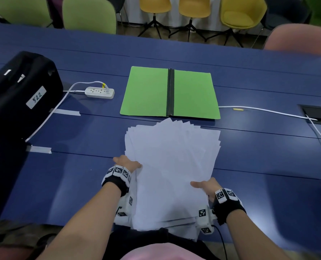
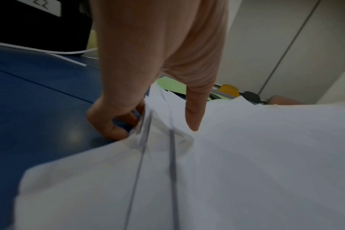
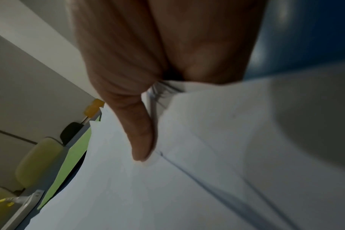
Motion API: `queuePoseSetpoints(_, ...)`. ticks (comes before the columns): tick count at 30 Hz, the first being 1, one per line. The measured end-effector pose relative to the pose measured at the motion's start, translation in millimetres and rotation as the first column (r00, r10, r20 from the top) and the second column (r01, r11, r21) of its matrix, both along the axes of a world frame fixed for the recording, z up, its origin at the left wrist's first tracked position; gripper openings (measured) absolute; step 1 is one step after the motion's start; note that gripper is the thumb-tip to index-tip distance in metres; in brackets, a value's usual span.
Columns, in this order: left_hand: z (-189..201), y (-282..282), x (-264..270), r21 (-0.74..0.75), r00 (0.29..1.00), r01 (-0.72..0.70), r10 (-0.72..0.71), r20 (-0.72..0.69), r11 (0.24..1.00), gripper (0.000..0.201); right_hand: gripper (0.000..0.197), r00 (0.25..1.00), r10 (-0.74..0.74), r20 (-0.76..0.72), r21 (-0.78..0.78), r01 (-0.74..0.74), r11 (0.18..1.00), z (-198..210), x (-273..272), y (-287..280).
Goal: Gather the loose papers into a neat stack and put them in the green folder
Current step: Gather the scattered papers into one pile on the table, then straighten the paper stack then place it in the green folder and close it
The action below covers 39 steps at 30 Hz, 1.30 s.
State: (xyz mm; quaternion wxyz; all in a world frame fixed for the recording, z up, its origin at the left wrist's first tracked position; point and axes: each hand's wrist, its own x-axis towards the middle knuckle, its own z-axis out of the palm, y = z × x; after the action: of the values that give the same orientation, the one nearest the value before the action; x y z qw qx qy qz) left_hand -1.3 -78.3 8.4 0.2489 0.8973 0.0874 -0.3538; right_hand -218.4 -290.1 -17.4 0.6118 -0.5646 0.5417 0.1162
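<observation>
A fanned bundle of white papers (image 1: 171,166) is held over the near half of the blue table (image 1: 259,156), its far corners splayed unevenly. My left hand (image 1: 127,164) grips the bundle's left edge, thumb on top (image 2: 191,115) and fingers curled under (image 2: 112,124). My right hand (image 1: 205,185) pinches the right edge, thumb (image 3: 142,137) pressed on the top sheet and fingers hidden beneath. The papers (image 3: 187,179) fill both wrist views. The green folder (image 1: 170,92) lies open and flat just beyond the papers, with a dark spine down its middle.
A black bag (image 1: 19,87) with a white label sits at the left. A white power strip (image 1: 99,92) and its cable (image 1: 47,117) lie left of the folder. Another white cable (image 1: 264,110) runs right toward a table hatch (image 1: 319,113). Chairs (image 1: 238,14) line the far side.
</observation>
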Motion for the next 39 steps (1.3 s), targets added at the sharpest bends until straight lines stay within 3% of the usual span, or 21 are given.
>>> queuePoseSetpoints(4, -1, -9, -8, 0.009, 0.997, -0.071, 0.071, -0.007, 0.997, 0.091, 0.042, 0.999, -0.022, 0.029, 0.026, 0.021, 0.999, 6, 3, 6)
queuePoseSetpoints(8, -8, -5, 1, -0.135, 0.988, -0.131, 0.118, -0.097, 0.982, 0.054, 0.05, 0.998, -0.022, 0.063, 0.083, 0.016, 0.996, 4, -3, 4)
queuePoseSetpoints(11, -7, 4, 7, -0.214, 0.972, -0.161, 0.118, -0.201, 0.963, 0.059, 0.036, 0.994, -0.027, 0.102, 0.152, 0.012, 0.988, 10, -7, 3)
queuePoseSetpoints(13, -9, 10, 7, -0.285, 0.955, -0.159, 0.074, -0.286, 0.945, 0.077, 0.048, 0.992, -0.022, 0.124, 0.174, 0.0, 0.985, 12, -10, 3)
queuePoseSetpoints(16, -3, 14, 1, -0.381, 0.93, -0.161, 0.011, -0.368, 0.91, 0.063, 0.06, 0.985, -0.039, 0.168, 0.207, 0.004, 0.978, 15, -12, 4)
queuePoseSetpoints(17, 0, 14, -1, -0.402, 0.928, -0.152, -0.01, -0.372, 0.903, 0.064, 0.062, 0.982, -0.046, 0.182, 0.22, 0.005, 0.975, 17, -13, 5)
queuePoseSetpoints(19, 9, 15, -1, -0.447, 0.935, -0.125, -0.046, -0.351, 0.886, 0.072, 0.084, 0.972, -0.061, 0.229, 0.254, 0.001, 0.967, 24, -14, 5)
queuePoseSetpoints(21, 24, 14, 1, -0.539, 0.946, -0.117, -0.071, -0.316, 0.834, 0.064, 0.097, 0.946, -0.113, 0.304, 0.268, 0.029, 0.963, 37, -15, 0)
queuePoseSetpoints(23, 49, 11, 3, -0.646, 0.975, -0.092, -0.064, -0.214, 0.758, 0.053, 0.094, 0.906, -0.163, 0.391, 0.242, 0.069, 0.968, 64, -10, -6)
queuePoseSetpoints(26, 103, -2, 11, -0.786, 1.0, 0.011, -0.016, 0.001, 0.619, 0.043, 0.046, 0.803, -0.159, 0.575, 0.022, 0.179, 0.984, 115, 10, -16)
queuePoseSetpoints(28, 132, -11, 21, -0.825, 0.999, 0.039, -0.005, 0.044, 0.564, 0.037, 0.032, 0.726, -0.134, 0.675, -0.082, 0.254, 0.964, 147, 22, -22)
queuePoseSetpoints(30, 151, -14, 28, -0.863, 0.998, 0.064, -0.032, 0.055, 0.501, 0.047, 0.032, 0.669, -0.114, 0.735, -0.129, 0.302, 0.944, 164, 29, -29)
queuePoseSetpoints(32, 153, -13, 31, -0.89, 0.999, 0.017, -0.038, 0.0, 0.455, 0.076, 0.037, 0.685, -0.057, 0.727, -0.205, 0.294, 0.934, 163, 31, -34)
queuePoseSetpoints(34, 147, -15, 26, -0.849, 0.997, -0.004, -0.059, -0.041, 0.528, 0.085, 0.038, 0.753, -0.089, 0.652, -0.241, 0.317, 0.917, 149, 33, -33)
queuePoseSetpoints(36, 148, -23, 11, -0.738, 0.998, 0.037, -0.065, -0.009, 0.674, 0.084, 0.037, 0.789, -0.155, 0.594, -0.226, 0.35, 0.909, 134, 38, -24)
queuePoseSetpoints(39, 137, -38, 0, -0.683, 0.995, -0.031, 0.087, 0.048, 0.73, 0.064, 0.034, 0.79, -0.178, 0.586, -0.225, 0.37, 0.901, 124, 52, -12)
